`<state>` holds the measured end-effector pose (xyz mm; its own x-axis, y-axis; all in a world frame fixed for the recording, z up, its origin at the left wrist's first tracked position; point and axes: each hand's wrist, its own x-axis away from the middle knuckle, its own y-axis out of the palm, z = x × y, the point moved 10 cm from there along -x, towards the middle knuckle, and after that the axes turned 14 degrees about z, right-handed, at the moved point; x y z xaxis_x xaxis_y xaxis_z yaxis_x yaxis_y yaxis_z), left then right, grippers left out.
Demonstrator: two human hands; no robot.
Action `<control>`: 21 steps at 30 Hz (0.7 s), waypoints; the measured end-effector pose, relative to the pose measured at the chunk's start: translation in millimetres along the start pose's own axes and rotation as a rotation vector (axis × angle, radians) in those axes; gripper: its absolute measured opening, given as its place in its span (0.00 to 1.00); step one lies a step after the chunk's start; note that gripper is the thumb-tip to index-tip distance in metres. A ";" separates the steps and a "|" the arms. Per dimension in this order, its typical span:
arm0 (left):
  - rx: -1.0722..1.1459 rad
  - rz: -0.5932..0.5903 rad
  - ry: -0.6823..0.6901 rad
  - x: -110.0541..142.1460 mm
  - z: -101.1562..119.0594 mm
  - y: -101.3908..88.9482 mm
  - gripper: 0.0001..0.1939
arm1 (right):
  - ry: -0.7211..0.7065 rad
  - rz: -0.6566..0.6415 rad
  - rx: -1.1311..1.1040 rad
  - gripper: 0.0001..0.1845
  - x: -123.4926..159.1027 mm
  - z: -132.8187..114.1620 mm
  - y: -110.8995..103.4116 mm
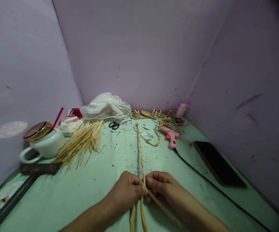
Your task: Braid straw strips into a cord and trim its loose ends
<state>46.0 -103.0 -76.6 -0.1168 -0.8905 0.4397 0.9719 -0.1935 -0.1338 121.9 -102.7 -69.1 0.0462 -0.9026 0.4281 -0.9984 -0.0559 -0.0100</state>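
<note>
A narrow straw braid runs away from me down the middle of the table, its far end near the back. At its near end my left hand pinches the braid from the left with thumb and forefinger. My right hand is closed on the same spot from the right, its fingers curled about the strands. Three loose flat straw strands fan out below the hands toward me, one slanting right under my right wrist. The exact grip of the fingertips is partly hidden.
At left are a hammer, a white mug, a straw bundle and scissors. A plastic bag lies at the back. To the right are a pink glue gun, its black cord, and a phone.
</note>
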 end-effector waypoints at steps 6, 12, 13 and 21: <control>-0.187 -0.003 0.059 -0.2 0.9 -5.1 0.06 | -0.023 0.040 0.101 0.12 -5.1 10.9 0.6; -0.512 0.043 0.129 15.4 12.8 -11.8 0.12 | -0.024 0.077 0.070 0.10 -6.4 11.0 -2.6; -0.548 0.043 0.160 18.8 14.3 -9.7 0.11 | -0.023 0.073 0.049 0.10 -5.2 9.5 -1.2; -0.945 0.083 0.522 36.7 22.4 10.2 0.12 | -0.015 0.076 -0.002 0.10 -1.8 7.9 0.6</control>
<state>56.2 -128.4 -41.9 -0.3482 -0.9374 -0.0048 0.4561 -0.1649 -0.8745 121.5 -104.6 -77.0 -0.0292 -0.9105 0.4125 -0.9991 0.0137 -0.0405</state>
